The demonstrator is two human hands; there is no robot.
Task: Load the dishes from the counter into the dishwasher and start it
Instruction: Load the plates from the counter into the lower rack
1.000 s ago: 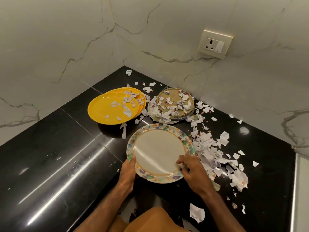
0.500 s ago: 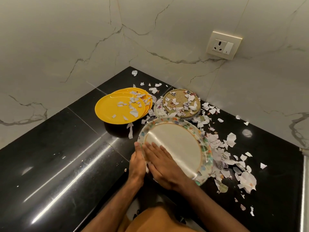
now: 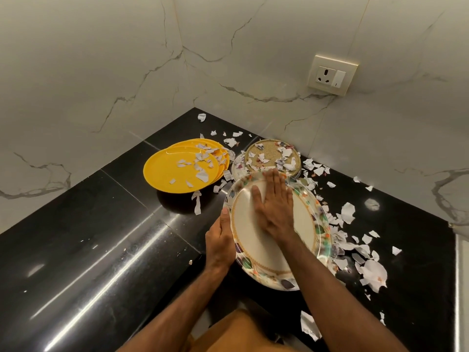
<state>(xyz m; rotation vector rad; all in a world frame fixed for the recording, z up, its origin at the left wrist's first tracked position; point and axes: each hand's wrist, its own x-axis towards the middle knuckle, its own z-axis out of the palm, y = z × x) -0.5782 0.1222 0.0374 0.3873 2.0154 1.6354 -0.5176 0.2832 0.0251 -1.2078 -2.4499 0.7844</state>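
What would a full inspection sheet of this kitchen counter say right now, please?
Surface: black glossy counter, streaked with reflected light.
Job's things: patterned plate held near the front edge, no scraps seen on its face; yellow plates stacked behind it, scraps on them; speckled plate atop another stack, scraps on it.
Clutter: torn paper scraps strewn over the counter's right part.
Hands: left hand grips the patterned plate's left rim; right hand lies flat on its face, fingers straight.
Cables: nothing seen.
Surroundings: marble wall forming a corner; wall socket, nothing plugged in.
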